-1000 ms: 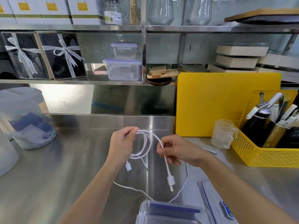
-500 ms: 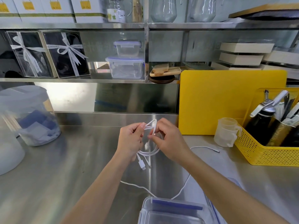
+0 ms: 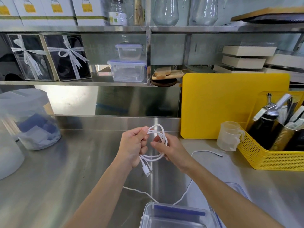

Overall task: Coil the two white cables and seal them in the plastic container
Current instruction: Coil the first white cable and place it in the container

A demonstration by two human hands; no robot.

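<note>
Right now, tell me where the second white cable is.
The second white cable lies loose on the steel counter, trailing from beside the measuring cup down behind the open plastic container, right of the hands.

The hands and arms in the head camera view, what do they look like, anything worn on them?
Both arms are bare along all that shows, with no sleeves in view. The left hand and the right hand wear no gloves, and no rings, watch or bracelets show on the fingers or wrists. No markings are visible on either.

White cables [image 3: 158, 145], yellow cutting board [image 3: 230, 104], yellow perforated basket [image 3: 266, 158], clear blue-trimmed container [image 3: 177, 214], steel-grey counter [image 3: 65, 178]
</note>
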